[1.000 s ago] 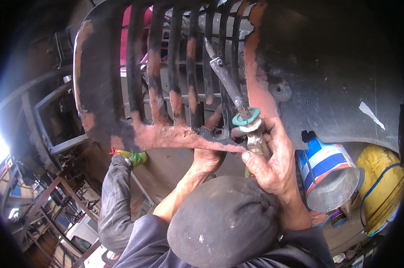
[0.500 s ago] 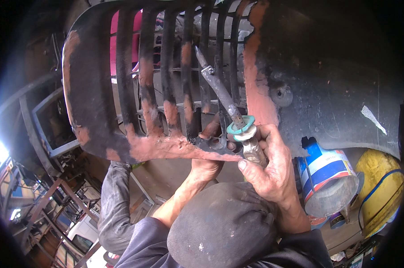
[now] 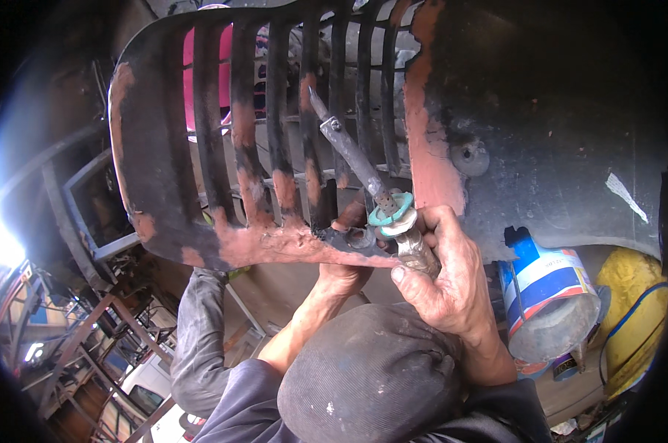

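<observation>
1. The right hand [image 3: 452,273] closes around the handle of a soldering iron [image 3: 352,156], thumb on the near side, behind a green collar [image 3: 404,201]. Good practice here likely means keeping every finger behind that collar.

2. Just left of it, the left hand [image 3: 341,279] reaches behind the lower edge of a black slatted bumper [image 3: 481,96]; some fingers [image 3: 351,215] show through an opening, but whether they grip cannot be told. A steady panel and fingers clear of the iron would probably serve best.

3. The bumper spans the view beyond both hands, reddish filler [image 3: 260,244] along its lower edge. The iron's tip [image 3: 316,102] lies up and left of the right hand, over a slat; contact cannot be judged. A low, controlled angle should spare the slats.

4. Compared with half a second earlier, the tip has swung leftward and lower across the slats; the right hand's grip looks unchanged.

5. Right of the right hand sit a blue-and-white bucket [image 3: 544,277] and, farther out, a yellow container [image 3: 625,295].
</observation>
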Available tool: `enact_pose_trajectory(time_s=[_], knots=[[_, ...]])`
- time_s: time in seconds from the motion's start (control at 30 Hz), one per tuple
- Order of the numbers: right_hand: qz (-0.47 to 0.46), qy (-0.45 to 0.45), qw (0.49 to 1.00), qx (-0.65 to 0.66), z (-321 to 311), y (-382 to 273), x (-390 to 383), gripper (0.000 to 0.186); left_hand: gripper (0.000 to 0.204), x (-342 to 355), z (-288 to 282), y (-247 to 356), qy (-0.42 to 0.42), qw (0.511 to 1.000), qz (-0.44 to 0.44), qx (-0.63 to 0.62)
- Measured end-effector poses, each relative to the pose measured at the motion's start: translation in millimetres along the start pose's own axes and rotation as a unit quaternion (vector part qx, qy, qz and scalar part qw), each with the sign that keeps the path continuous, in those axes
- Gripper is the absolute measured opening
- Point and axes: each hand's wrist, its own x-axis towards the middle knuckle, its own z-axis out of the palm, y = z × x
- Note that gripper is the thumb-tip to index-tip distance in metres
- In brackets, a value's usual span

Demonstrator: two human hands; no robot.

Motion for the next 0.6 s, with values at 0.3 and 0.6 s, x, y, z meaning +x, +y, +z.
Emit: enact_pose_trajectory(time_s=[0.3, 0.6], knots=[[0.010, -0.004, 0.999, 0.038, 0, 8, 0, 0.038, 0.058, 1, 0, 4, -0.067, 0.997, 0.015, -0.032], [0.005, -0.012, 1.000, 0.026, -1, 9, 1, 0.038, 0.066, 4, -5, 3, -0.049, 0.999, -0.012, -0.020]])
